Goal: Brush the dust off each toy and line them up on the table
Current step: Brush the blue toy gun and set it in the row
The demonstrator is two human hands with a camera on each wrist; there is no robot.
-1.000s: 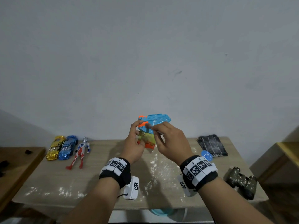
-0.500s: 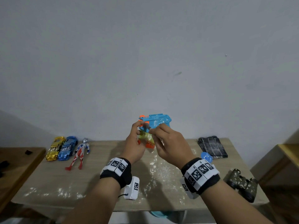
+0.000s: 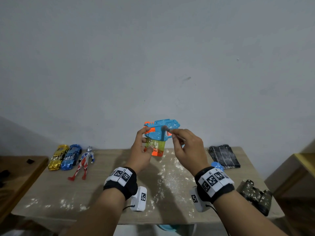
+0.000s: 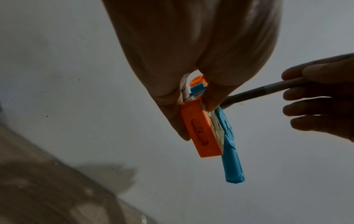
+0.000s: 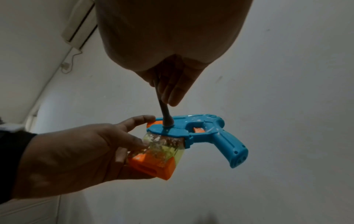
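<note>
Brush (image 3: 165,128) slid rightward along toy gun (image 3: 162,132); both hands' fingers (image 3: 177,133) clamped.

Matt plastic toy gun (image 3: 162,132), glossy metallic cars (image 3: 64,156), wood-grain table (image 3: 105,169)

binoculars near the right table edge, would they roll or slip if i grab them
The binoculars probably won't roll: two joined barrels lie flat on the table. The white dust speckling them may make the grip slightly slippery. They look bulky, so likely heavier than the other toys.
</note>
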